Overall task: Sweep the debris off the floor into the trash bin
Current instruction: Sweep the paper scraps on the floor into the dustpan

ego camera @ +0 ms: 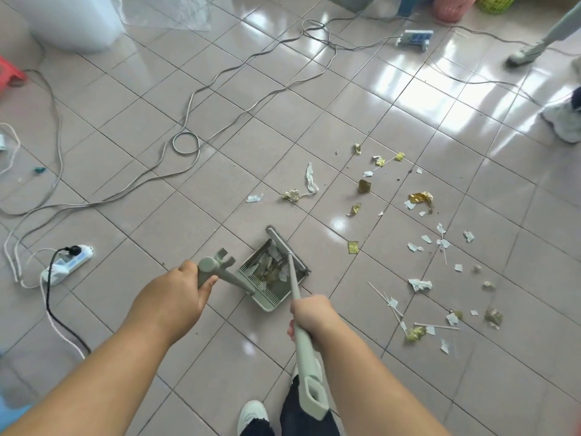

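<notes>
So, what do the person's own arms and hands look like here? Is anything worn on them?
Both forearms are bare up to the edge of the picture: no sleeves show. The left hand and the right hand wear no gloves, and no watch, bracelet or ring can be seen on the parts that show. No marks or cables show on the arms.

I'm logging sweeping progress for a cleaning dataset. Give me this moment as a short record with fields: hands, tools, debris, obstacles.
left hand: left hand grips the dustpan handle
right hand: right hand grips the broom handle
dustpan: dustpan rests on the floor, some scraps already inside
broom head: broom head at the dustpan's far edge
debris left: paper scraps, gold wrappers and thin sticks scattered to the right
obstacles: cables and a power strip lie to the left
</notes>
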Action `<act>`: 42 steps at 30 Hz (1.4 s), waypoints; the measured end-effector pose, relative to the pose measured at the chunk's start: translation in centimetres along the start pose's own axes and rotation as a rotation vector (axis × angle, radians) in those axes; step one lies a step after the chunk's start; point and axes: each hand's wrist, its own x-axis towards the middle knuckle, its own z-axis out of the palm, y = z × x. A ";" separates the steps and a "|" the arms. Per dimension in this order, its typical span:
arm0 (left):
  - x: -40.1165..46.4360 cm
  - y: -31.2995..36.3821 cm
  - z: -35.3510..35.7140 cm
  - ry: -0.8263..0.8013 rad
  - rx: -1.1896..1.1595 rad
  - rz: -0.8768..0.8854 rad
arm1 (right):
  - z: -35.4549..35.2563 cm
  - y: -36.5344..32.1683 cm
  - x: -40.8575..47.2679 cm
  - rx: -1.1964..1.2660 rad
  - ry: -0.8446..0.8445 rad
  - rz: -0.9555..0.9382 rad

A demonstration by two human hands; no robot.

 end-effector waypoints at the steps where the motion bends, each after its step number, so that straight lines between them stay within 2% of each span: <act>1: 0.3 0.3 -0.2 0.001 0.004 0.004 | -0.9 -0.4 -0.1 0.023 0.012 -0.009; 10: 4.3 1.9 -2.4 0.033 -0.007 0.013 | -7.4 -4.7 1.1 0.104 0.147 -0.095; 17: 9.6 3.5 -2.3 -0.008 0.004 0.115 | -11.5 -6.9 4.4 0.324 0.279 -0.100; 21: 12.9 4.8 -2.7 -0.039 -0.005 0.183 | -12.8 -8.0 5.7 0.345 0.365 -0.070; 24: 14.6 6.9 -3.1 -0.075 0.013 0.258 | -13.2 -9.6 6.6 0.419 0.360 -0.020; 28: 16.3 8.9 -2.8 -0.106 0.009 0.337 | -12.2 -12.0 8.0 0.342 0.303 -0.105; 31: 17.1 9.9 -2.2 -0.125 0.012 0.383 | -11.2 -12.8 8.3 0.390 0.266 -0.048; 34: 17.7 10.7 -1.7 -0.125 0.020 0.415 | -10.2 -12.7 6.8 0.440 0.236 -0.023; 42: 18.5 11.3 -1.8 -0.125 0.028 0.429 | -11.3 -12.5 2.0 0.365 0.158 -0.010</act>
